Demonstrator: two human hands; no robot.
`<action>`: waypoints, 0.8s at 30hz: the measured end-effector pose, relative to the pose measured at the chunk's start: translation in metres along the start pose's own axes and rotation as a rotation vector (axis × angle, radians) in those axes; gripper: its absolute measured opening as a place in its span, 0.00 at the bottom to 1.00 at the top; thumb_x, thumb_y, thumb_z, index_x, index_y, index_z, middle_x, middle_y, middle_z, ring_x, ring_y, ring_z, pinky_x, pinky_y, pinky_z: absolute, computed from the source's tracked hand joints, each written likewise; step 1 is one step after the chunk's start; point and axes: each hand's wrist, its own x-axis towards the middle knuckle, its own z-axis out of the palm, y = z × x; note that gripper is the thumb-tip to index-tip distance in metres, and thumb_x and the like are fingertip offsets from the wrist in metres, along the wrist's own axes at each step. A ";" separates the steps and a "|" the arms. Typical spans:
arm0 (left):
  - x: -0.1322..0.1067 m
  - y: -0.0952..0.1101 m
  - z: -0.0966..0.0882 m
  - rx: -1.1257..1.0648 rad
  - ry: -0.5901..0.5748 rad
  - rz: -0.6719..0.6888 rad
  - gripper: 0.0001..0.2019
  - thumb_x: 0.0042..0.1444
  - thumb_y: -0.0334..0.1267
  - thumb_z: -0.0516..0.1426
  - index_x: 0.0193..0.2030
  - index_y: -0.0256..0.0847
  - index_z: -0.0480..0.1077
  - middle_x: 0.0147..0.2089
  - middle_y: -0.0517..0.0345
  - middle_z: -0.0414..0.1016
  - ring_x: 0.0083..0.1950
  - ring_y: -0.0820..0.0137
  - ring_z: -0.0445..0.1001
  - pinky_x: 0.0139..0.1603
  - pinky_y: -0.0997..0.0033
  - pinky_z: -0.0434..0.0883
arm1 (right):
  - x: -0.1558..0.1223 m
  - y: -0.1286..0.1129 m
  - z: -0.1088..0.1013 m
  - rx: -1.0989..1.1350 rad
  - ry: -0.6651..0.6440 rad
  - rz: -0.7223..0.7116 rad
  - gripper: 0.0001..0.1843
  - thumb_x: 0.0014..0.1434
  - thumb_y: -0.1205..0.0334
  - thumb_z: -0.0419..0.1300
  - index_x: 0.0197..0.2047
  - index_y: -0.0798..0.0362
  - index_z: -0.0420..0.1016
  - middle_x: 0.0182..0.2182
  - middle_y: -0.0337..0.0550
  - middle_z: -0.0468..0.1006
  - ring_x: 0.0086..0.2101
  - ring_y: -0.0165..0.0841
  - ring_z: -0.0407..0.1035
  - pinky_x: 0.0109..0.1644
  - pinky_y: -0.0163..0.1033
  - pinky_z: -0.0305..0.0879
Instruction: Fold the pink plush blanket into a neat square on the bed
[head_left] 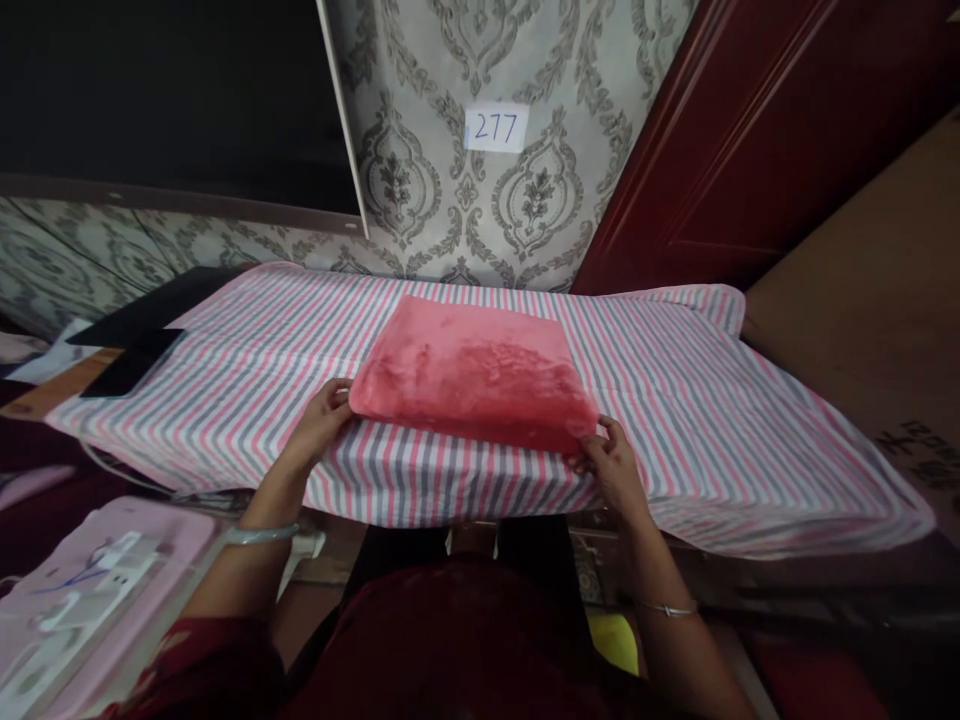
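Observation:
A folded pinkish-red plush cloth (472,375) lies on a table covered by a striped cloth (675,400) in pink, grey and white. Its pile looks darker and ruffled towards the right and front. My left hand (322,425) pinches the near left corner between thumb and fingers. At the near right corner, my right hand (613,468) grips the edge, with some fingertips tucked beneath it. The front edge of the plush cloth runs roughly straight between both hands, close to the table's front edge.
On the table's left end lies a dark phone (133,362). A TV (172,110) hangs at the upper left. To the right stand a dark red door (690,150) and a cardboard box (870,280). A power strip (94,600) rests on a pink surface at the lower left.

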 end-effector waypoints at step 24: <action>0.004 0.016 0.007 0.211 0.066 0.216 0.24 0.44 0.62 0.65 0.32 0.41 0.71 0.29 0.61 0.68 0.34 0.68 0.67 0.35 0.69 0.66 | -0.007 -0.021 0.026 -0.143 0.006 -0.032 0.31 0.44 0.29 0.68 0.29 0.48 0.66 0.12 0.32 0.67 0.14 0.29 0.60 0.19 0.34 0.56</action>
